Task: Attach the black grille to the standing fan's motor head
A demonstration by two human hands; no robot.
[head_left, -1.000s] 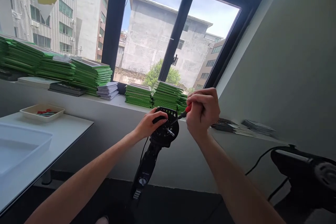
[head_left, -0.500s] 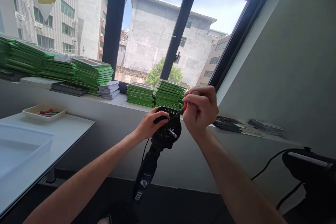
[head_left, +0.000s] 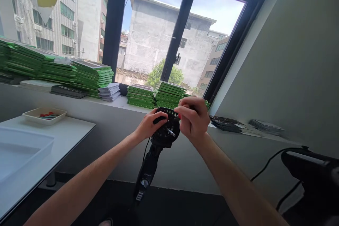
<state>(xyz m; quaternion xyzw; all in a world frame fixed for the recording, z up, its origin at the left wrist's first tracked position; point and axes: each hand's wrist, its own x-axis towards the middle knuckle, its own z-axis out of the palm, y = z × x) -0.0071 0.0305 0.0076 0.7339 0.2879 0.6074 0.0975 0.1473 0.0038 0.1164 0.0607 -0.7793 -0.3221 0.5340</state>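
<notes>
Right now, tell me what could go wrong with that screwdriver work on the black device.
1. The screwdriver in the right hand works close to the left hand gripping the black device; a slip might jab it.
2. The black device hangs in mid-air with no rest under it, so it may twist.

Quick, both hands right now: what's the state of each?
Left hand: closed on the round head of the black handheld appliance.
Right hand: closed on a red-handled screwdriver.

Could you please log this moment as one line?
left hand: grips black tool | right hand: red-handled screwdriver against it | sill: green stacks
</notes>
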